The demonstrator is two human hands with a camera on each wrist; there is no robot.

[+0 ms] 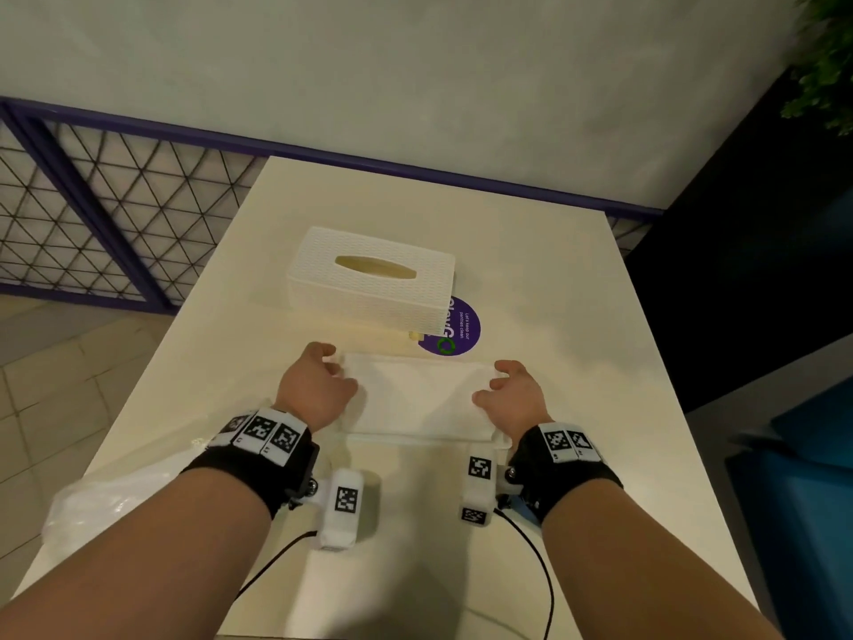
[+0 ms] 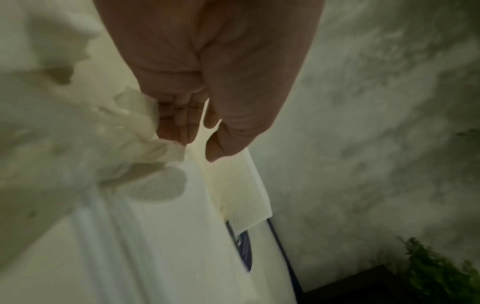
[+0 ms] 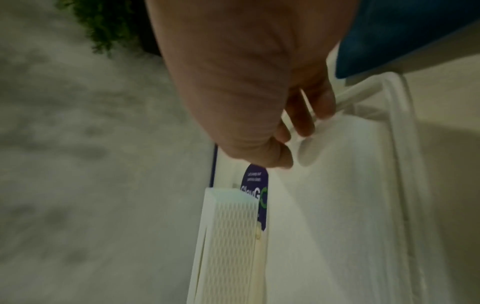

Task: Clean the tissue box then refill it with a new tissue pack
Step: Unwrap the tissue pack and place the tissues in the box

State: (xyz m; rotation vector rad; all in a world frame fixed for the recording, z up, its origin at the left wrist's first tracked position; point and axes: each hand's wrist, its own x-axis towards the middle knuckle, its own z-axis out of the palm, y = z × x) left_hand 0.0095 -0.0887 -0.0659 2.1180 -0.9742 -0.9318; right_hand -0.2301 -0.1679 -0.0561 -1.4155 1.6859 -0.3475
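Note:
The white woven tissue box cover (image 1: 369,274) (image 3: 228,236) stands on the cream table (image 1: 554,316), its oval slot facing up. Nearer to me lies a stack of white tissues (image 1: 415,399) (image 3: 337,205) inside the box's shallow white base, whose rim (image 1: 503,442) (image 3: 401,144) shows at the front and right. My left hand (image 1: 334,362) (image 2: 197,139) grips the stack's left end, fingers curled at the side and thumb on top. My right hand (image 1: 496,381) (image 3: 293,144) grips the right end the same way, its fingers between the stack and the rim.
A crumpled clear plastic wrapper (image 1: 106,496) (image 2: 52,133) lies at the table's front left. A round purple sticker (image 1: 461,332) is on the table by the cover's right corner. A wall, a mesh railing (image 1: 92,214) and a green plant (image 1: 826,62) surround the table.

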